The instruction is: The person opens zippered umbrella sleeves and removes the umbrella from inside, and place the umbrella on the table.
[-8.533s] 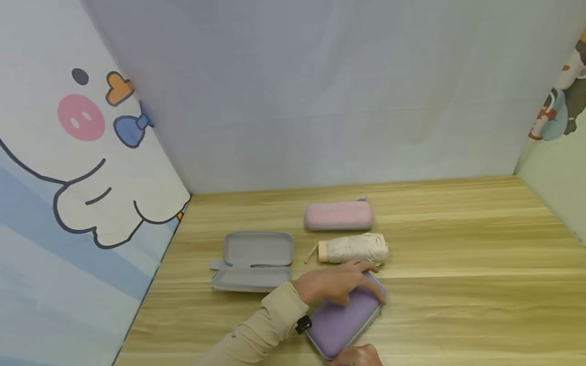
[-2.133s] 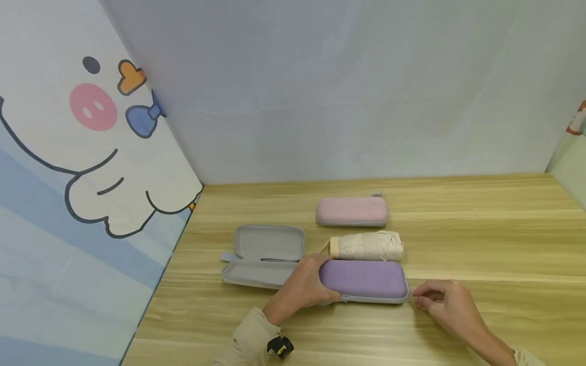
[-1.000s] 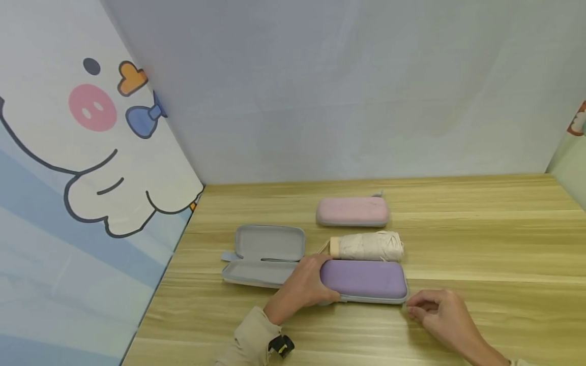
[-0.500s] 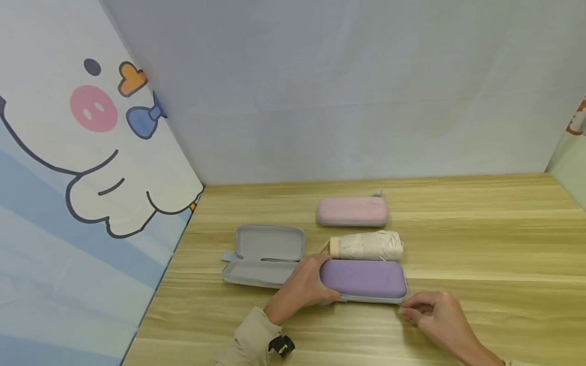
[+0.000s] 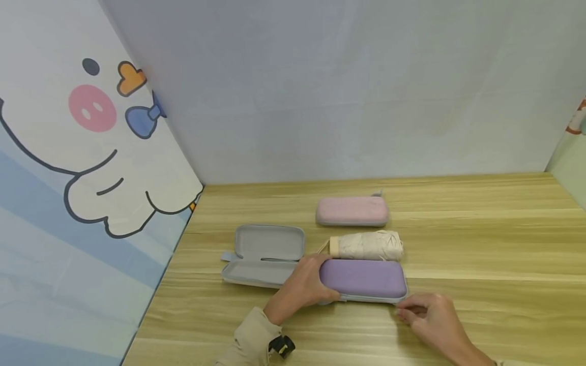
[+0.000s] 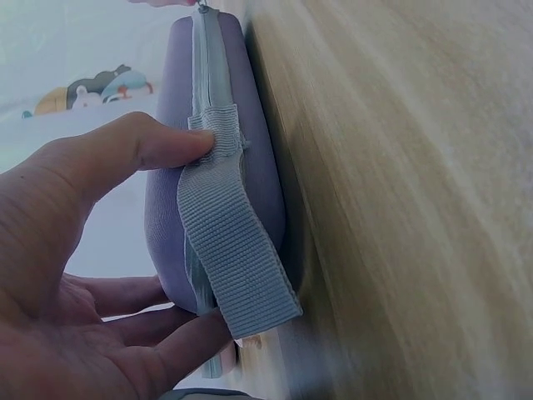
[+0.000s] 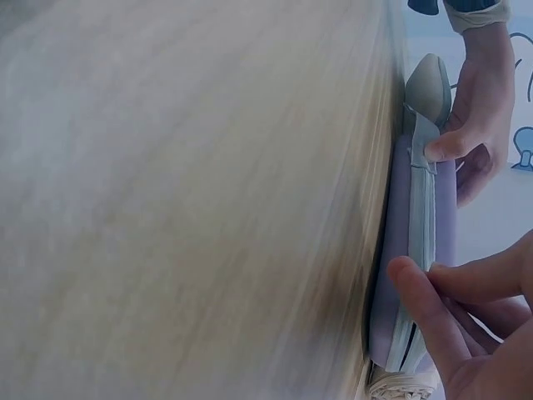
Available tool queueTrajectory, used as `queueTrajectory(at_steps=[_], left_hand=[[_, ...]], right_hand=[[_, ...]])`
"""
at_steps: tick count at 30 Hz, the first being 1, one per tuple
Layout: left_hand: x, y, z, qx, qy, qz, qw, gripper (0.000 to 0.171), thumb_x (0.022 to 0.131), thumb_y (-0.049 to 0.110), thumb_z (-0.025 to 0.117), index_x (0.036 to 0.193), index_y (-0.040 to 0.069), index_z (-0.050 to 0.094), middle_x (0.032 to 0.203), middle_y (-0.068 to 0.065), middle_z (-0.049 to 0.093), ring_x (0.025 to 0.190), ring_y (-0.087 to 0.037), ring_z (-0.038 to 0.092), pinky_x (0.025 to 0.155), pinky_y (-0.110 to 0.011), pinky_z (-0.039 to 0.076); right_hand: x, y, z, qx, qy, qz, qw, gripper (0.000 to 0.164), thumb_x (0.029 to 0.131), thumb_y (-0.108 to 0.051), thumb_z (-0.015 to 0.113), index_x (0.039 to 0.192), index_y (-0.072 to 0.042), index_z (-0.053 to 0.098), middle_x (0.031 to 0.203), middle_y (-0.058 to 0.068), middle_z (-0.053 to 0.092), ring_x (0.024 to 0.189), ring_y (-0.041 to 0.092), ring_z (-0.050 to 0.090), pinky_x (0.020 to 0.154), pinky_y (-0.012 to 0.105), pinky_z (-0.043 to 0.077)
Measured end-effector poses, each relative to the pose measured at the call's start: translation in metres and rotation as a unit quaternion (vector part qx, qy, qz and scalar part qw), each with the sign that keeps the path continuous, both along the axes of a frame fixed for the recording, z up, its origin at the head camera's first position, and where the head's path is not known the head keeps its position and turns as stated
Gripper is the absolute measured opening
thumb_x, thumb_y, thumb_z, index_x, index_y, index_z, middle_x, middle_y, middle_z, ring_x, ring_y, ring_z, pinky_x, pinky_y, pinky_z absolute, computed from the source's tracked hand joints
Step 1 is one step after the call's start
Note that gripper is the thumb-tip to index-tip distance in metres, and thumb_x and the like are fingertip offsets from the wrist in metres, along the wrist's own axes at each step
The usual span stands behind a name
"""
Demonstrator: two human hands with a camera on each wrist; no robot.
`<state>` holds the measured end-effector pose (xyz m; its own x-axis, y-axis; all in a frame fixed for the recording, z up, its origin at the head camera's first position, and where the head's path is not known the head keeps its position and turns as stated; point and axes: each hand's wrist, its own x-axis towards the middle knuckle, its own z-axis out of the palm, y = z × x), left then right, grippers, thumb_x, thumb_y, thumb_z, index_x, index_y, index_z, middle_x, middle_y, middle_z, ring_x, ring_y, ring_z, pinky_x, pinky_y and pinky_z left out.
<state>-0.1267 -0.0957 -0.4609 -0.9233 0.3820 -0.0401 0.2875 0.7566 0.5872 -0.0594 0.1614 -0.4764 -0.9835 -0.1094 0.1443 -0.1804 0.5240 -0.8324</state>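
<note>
Our purple case (image 5: 366, 278) lies flat on the table (image 5: 494, 244), lid down, just in front of the umbrella (image 5: 368, 246). With our left hand (image 5: 304, 284) we grip its left end, the thumb pressing the base of the grey strap (image 6: 237, 242) and the other fingers round the far side. With our right hand (image 5: 432, 320), at the case's front right corner, we pinch the zip (image 7: 422, 217) between thumb and forefinger; the right wrist view shows a narrow dark gap in the seam between those fingers and the right end. To the left, the grey case (image 5: 269, 243) lies spread open, its right front corner hidden behind our left hand, so we cannot tell whether it touches the purple one. The pink case (image 5: 352, 211), closed, lies behind the umbrella. We wear a black band (image 5: 281, 346) at the left wrist, over a beige sleeve (image 5: 253, 330).
</note>
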Motion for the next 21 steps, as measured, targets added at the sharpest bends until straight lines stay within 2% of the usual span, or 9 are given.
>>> queueTrajectory(at_steps=[9,12,21], left_hand=[[-0.002,0.002,0.002,0.003,0.007,-0.003,1.0,0.074,0.06,0.027,0.084,0.124,-0.001,0.057,0.117,-0.012,0.062,0.107,-0.022,0.056,0.089,-0.032,0.047],[-0.003,0.002,0.002,0.006,0.003,-0.004,1.0,0.075,0.06,0.026,0.084,0.124,-0.001,0.057,0.117,-0.012,0.062,0.107,-0.022,0.056,0.089,-0.032,0.047],[0.0,0.002,0.003,-0.002,-0.022,0.006,0.9997,0.077,0.06,0.026,0.085,0.126,-0.002,0.055,0.121,-0.012,0.06,0.111,-0.025,0.054,0.091,-0.035,0.046]], right_hand=[[-0.001,-0.005,-0.001,0.001,0.02,0.0,1.0,0.021,0.063,0.014,0.074,0.069,-0.005,0.073,0.069,0.003,0.069,0.058,0.003,0.061,0.052,0.02,0.052],[-0.001,-0.007,-0.001,0.002,0.021,-0.005,1.0,0.021,0.063,0.013,0.075,0.069,-0.007,0.073,0.069,0.001,0.069,0.058,0.002,0.061,0.052,0.02,0.051],[0.001,-0.018,-0.009,-0.021,0.051,0.016,0.998,0.02,0.064,0.012,0.078,0.069,-0.007,0.073,0.069,0.0,0.067,0.059,0.001,0.059,0.052,0.018,0.05]])
